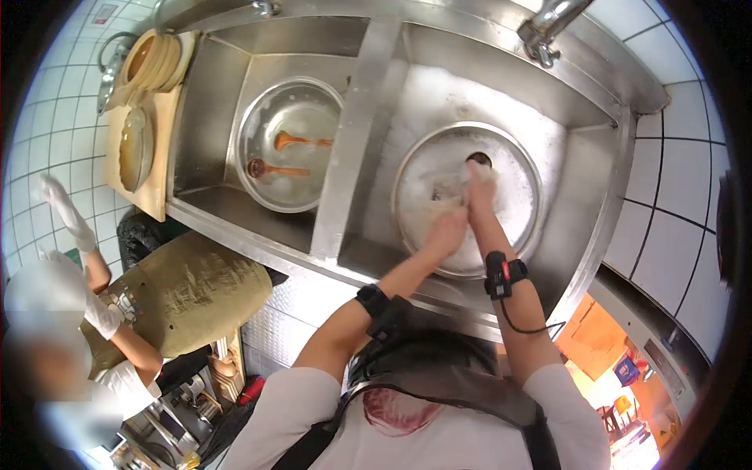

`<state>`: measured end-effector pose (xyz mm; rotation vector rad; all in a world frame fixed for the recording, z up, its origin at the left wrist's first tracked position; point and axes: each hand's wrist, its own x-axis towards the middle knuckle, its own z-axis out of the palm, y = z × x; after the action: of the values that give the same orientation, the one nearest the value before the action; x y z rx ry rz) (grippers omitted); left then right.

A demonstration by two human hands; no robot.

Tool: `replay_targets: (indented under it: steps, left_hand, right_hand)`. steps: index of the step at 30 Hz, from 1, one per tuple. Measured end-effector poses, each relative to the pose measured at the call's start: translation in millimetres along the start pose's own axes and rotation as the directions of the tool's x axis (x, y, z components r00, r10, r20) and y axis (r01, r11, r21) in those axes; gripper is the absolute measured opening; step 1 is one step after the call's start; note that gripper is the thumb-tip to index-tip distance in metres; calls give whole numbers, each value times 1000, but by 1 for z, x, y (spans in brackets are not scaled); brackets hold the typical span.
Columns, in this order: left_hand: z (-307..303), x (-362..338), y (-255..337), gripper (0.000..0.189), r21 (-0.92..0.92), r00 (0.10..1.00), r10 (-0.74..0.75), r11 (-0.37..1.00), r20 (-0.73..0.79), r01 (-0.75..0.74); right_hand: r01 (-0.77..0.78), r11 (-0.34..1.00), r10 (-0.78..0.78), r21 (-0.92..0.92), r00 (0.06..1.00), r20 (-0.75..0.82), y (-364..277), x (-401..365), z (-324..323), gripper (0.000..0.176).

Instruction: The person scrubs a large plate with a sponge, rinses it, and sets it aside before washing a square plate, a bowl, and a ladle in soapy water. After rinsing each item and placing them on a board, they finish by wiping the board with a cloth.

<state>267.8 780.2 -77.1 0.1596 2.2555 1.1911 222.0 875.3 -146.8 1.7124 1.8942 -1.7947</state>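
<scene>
In the right sink, a wide round metal basin (407,182) holds cloudy, foamy water. Both of my hands are over it, close together and blurred by motion. My right hand (481,190) is closed around what looks like a spoon, whose dark round head (479,159) shows beyond the fingertips. Just below and to the left, my left hand (446,233) is curled, and what its fingers grip is hidden. A greyish patch (445,190) beside the hands is too blurred to name.
The left sink holds a metal bowl (249,176) of water with two wooden spoons (291,141). Left of it, a wooden board (160,157) bears stacked round pieces (153,63) and an oval dish (135,149). A tap (540,35) overhangs the back. A gloved co-worker (102,313) stands at left.
</scene>
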Motion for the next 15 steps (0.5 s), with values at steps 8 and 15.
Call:
replay_targets:
  steps: [8,15]
  left_hand:
    - [-139,-53,26,13,630,944,170,775,-284,50]
    - [-275,-61,-42,21,436,727,-66,762,-683,479]
  right_hand:
    - [849,233,-842,-475,420,338,-23,-4,-74,39]
    - [531,606,-503,-592,833,232,3,-31,-87,46]
